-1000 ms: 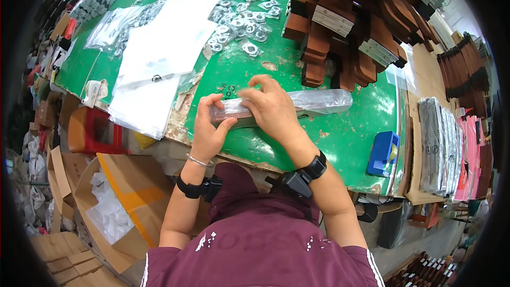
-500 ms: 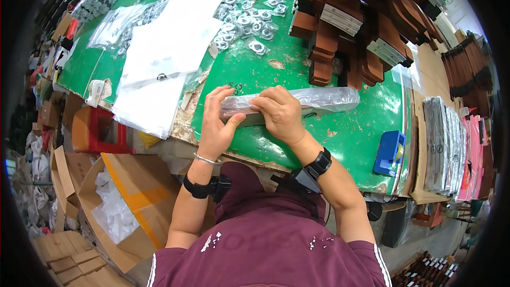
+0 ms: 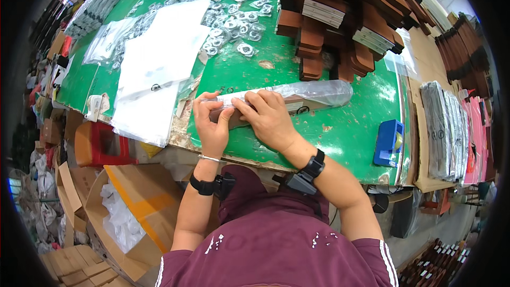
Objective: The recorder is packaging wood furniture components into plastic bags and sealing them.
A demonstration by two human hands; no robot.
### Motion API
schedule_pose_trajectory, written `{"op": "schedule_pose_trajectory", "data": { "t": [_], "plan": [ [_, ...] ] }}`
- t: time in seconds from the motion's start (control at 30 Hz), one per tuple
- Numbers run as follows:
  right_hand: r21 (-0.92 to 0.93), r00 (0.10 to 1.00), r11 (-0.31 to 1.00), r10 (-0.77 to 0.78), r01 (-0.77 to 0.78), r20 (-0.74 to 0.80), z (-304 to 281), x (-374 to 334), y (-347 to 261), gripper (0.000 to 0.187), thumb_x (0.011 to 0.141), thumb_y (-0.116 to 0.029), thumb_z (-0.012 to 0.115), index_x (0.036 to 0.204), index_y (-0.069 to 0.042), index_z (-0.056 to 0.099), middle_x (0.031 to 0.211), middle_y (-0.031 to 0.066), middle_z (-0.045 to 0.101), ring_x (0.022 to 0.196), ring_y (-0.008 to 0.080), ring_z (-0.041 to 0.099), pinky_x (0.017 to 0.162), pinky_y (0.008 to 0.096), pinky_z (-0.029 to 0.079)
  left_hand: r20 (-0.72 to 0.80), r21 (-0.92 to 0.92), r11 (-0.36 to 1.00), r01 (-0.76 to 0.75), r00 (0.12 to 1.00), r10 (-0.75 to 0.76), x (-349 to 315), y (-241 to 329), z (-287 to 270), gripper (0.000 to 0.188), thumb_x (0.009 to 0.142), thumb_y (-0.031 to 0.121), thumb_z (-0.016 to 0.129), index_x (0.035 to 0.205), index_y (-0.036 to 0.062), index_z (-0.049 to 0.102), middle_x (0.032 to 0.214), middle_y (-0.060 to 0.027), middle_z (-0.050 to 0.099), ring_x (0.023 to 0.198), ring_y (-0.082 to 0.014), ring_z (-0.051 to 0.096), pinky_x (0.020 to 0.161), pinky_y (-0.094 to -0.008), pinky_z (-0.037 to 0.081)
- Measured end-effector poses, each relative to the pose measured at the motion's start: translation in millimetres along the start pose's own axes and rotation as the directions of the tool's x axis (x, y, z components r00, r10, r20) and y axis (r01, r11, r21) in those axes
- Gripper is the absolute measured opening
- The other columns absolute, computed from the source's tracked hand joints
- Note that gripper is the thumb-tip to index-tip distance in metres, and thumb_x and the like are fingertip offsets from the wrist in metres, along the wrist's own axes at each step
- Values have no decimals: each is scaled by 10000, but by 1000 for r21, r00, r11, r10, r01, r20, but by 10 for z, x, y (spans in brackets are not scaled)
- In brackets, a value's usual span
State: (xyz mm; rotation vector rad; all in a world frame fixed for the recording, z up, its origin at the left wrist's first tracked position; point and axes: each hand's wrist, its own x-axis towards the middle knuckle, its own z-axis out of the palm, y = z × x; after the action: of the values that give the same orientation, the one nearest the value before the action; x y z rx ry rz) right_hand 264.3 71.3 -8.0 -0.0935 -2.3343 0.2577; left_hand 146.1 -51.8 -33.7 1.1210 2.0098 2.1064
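A long, narrow brown bar in a clear plastic sleeve (image 3: pixel 319 93) lies crosswise on the green counter (image 3: pixel 345 141), just in from its near edge, right in front of the person at work. The left hand (image 3: pixel 213 125) has the bar's left end clamped, thumb on the near side and fingers on the far side. Next to it, the right hand (image 3: pixel 273 122) comes down over the bar with bent fingers touching the film; from here I cannot tell whether they pinch it.

A silver bracelet (image 3: pixel 209 158) circles the left wrist. Beyond the bar, to the right, rises an uneven stack of reddish-brown pieces (image 3: pixel 313 34), some with pale edges. Small round parts in clear bags (image 3: pixel 231 26) are scattered over the far middle, and left of the hands lies a pile of white sheets (image 3: pixel 146 82). A blue tape dispenser (image 3: pixel 383 151) stands near the right edge, with wrapped grey pieces (image 3: pixel 443 138) farther over.

Below the counter, on the left, I see a red and orange stool (image 3: pixel 90 143) and an open cardboard box (image 3: pixel 154 194) with crumpled clear plastic (image 3: pixel 121 218) inside.
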Motion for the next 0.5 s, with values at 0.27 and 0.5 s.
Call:
{"op": "schedule_pose_trajectory", "data": {
  "t": [0.27,0.5],
  "plan": [
    [18,992,998,55,-53,-113,50,-117,-99,360,782,-121,615,1139,-117,660,1051,47,570,984,240,533,831,388,461,245,414,881,-229,960,135,152,281,-200,395,718,115,814,1077,70,655,1091,-144,521,1023,-295,547,844,-383,484],
    [24,985,989,147,-146,-90,-245,-176,-63,362,750,-115,716,1108,-104,662,1114,71,600,1069,279,552,869,399,459,339,404,876,-265,932,126,93,239,-262,291,745,98,791,1031,113,743,1137,-145,530,1061,-302,556,857,-389,498]
  ]
}}
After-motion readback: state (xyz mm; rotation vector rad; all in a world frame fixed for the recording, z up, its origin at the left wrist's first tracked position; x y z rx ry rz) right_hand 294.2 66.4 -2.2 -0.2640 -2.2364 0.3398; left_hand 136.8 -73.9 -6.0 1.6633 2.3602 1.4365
